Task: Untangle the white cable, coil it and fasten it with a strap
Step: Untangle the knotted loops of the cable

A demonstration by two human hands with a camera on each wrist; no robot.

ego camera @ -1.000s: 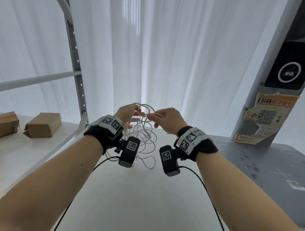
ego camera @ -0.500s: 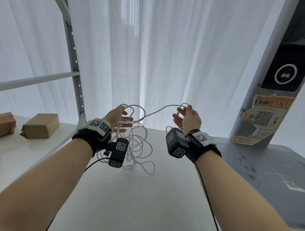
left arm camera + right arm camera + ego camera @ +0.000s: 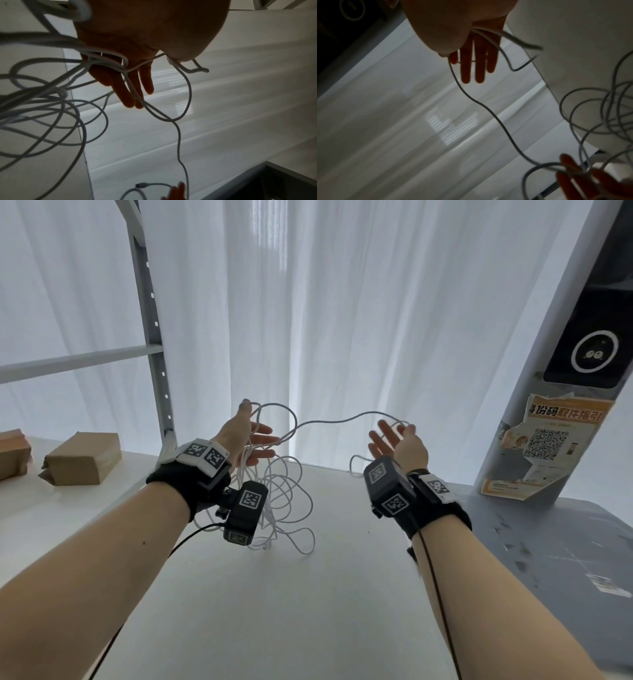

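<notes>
The white cable [image 3: 329, 421] stretches in the air between my two hands. Most of it hangs as a tangle of loops [image 3: 284, 508] from my left hand [image 3: 248, 436] down to the white table [image 3: 274, 611]. That hand's fingers are straight, and several strands lie across its palm [image 3: 106, 59] and over the thumb. My right hand [image 3: 399, 440] is raised to the right with three fingers straight [image 3: 471, 65]. Its thumb and forefinger pinch the cable [image 3: 488, 108], and a short end with a plug [image 3: 141, 185] curls below it. No strap is in view.
Two cardboard boxes [image 3: 82, 458] sit on the shelf at left beside a grey metal upright [image 3: 154, 354]. A grey pillar with a poster [image 3: 548, 446] stands at right over a scuffed grey surface [image 3: 565, 542]. White curtains hang behind.
My hands have drawn apart. The right hand moved right with a strand, which now spans the gap. The left hand's fingers have straightened.
</notes>
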